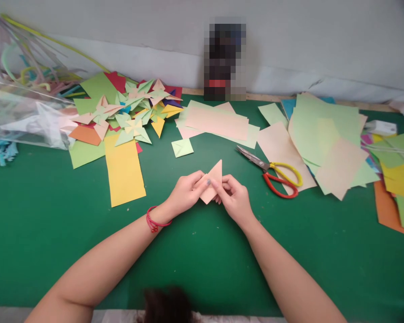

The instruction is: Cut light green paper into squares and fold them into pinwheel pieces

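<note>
Matt paper (216, 172); glossy plastic bag (16, 110); metal scissor blades (253, 158).

On the green worktop (195, 264), folded paper stars (133, 128) are heaped over coloured sheets at the left, beside a clear plastic bag (23, 114). A yellow sheet (125, 175) is tucked near them. Scissors (265, 166) with red and yellow handles are laid partly over a pale pink sheet (278, 146), next to stacked green paper (323, 121). A dark blurred object (225, 58) is seen against the wall (121, 27).

Left of the folded paper (216, 171) lie paper stars (133, 128); right, scissors (264, 166), partly on a sheet (276, 142).
</note>
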